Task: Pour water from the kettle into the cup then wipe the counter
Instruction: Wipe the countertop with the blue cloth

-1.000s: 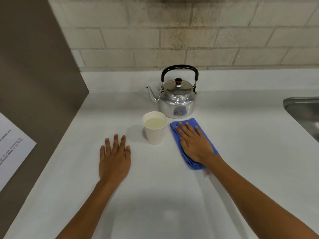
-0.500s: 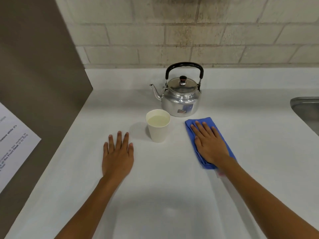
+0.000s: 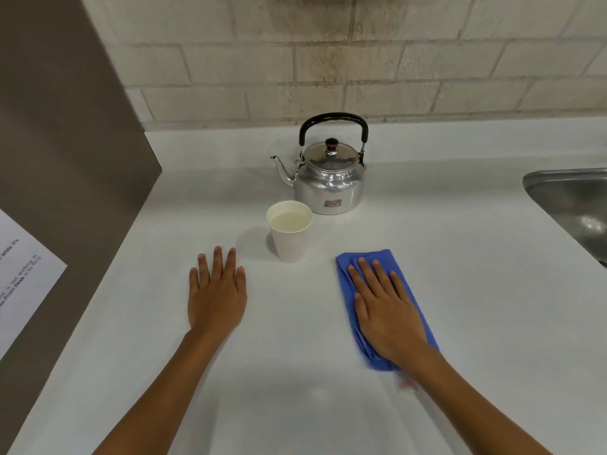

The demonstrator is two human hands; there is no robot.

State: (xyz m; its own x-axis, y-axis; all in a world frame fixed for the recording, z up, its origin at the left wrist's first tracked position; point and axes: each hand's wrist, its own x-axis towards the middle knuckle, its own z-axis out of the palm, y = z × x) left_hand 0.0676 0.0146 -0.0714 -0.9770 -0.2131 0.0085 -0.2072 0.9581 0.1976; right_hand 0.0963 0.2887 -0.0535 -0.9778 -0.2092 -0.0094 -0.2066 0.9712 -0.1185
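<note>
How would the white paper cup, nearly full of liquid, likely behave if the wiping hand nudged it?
The white paper cup narrows toward its base and is filled close to the rim, so it probably slops or tips easily. Its thin paper wall likely buckles if squeezed. The right hand pressing the blue cloth is close beside it.

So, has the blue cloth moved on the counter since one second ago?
Yes. The blue cloth, under the right hand, has slid right and nearer the person, away from the cup and the kettle, which both stand where they were.
</note>
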